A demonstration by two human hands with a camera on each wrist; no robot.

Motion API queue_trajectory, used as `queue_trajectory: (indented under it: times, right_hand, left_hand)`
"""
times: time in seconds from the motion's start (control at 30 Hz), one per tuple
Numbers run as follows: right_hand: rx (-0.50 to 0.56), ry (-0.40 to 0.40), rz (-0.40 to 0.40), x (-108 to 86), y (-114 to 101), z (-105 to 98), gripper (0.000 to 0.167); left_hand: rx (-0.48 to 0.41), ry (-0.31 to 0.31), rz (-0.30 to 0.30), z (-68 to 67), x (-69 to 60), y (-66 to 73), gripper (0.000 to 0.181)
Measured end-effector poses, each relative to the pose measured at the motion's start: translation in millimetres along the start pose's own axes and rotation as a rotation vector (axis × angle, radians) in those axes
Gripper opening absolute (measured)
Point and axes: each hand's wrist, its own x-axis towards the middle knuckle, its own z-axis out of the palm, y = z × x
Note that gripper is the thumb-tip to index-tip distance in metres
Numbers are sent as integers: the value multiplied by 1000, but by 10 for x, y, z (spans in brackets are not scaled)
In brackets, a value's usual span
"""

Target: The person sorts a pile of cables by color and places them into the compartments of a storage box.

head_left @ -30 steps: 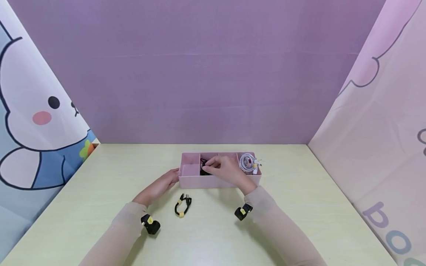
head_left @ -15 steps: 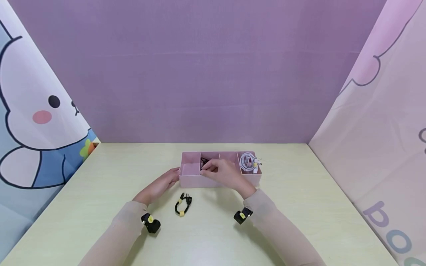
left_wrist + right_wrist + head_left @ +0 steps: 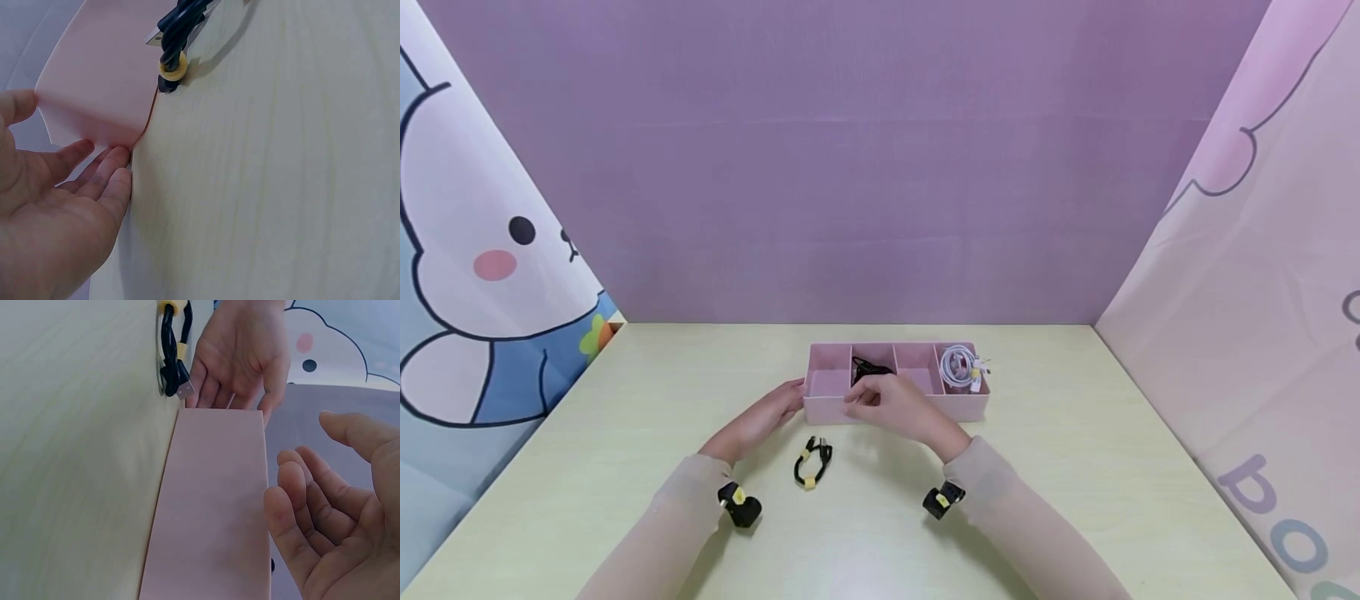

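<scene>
A long pink divided box stands on the table. My left hand touches its left end; in the left wrist view the fingertips rest against that end wall with the thumb apart. My right hand is above the box's front wall, and in the right wrist view its fingers are loosely bent with nothing between them and the thumb. Behind it, a black cable lies in the second compartment from the left, partly hidden by the hand. A coiled white cable fills the rightmost compartment, its plug end poking over the rim.
A looped black USB cable with yellow ties lies on the table in front of the box, between my forearms. A purple backdrop rises behind the table, with printed cloth at both sides.
My right hand has let go of the black cable in the second compartment and drawn back toward me, over the front wall. The left hand stays at the box's left end.
</scene>
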Motion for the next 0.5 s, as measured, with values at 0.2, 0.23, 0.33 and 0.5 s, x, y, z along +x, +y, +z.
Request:
queue_trajectory:
  times: [0.2,0.23,0.33,0.5]
  right_hand:
    - [-7,-26,-10,-24,-20,44,18]
    - [-6,-27,-10,-25,-20,46,18]
    - [-7,-26,-9,-31,-21,52,17]
    - [-5,-34,-8,-35,6,89,17]
  left_hand:
    - [-8,-3,3,-4,4,-11,65]
    - [-8,-3,3,-7,7,-12,65]
    - [-6,-2,2,-10,9,-15,64]
    - [-6,6,3,0,12,-16,64]
